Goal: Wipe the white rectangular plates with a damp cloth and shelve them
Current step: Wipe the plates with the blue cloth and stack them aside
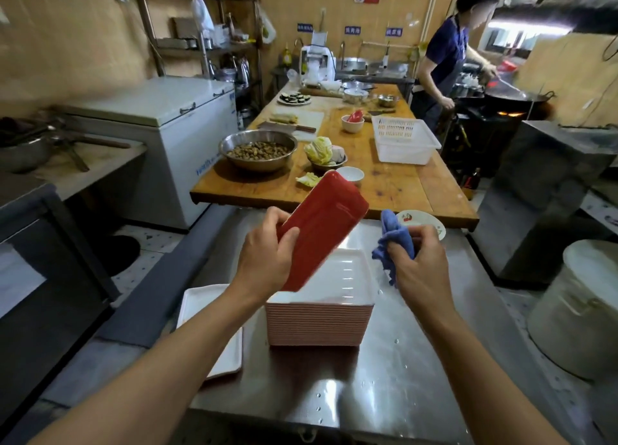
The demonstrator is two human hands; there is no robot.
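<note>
One view only, from the head camera. Landmark: the stack of plates (319,324) on the steel counter (394,371), white inside, pinkish along the stacked edges.

Left hand (267,257) grips a single plate (326,224) by its near end, thumb over the edge, holding it tilted above the far-left corner of the stack. Only its red underside faces the camera; the white face is turned away. Right hand (419,265) is closed around a bunched blue cloth (393,244), just right of the stack and apart from the held plate.

Lone white plate (214,331) lies flat on the counter immediately left of the stack. Whether it has been wiped cannot be told.

Assessment: wiping appears to be at an early stage. The stack is tall and water drops show on its top plate. No shelved plates are visible, and no destination shelf can be identified.

Beyond the stack, a wooden table (384,184) carries bowls and food.
</note>
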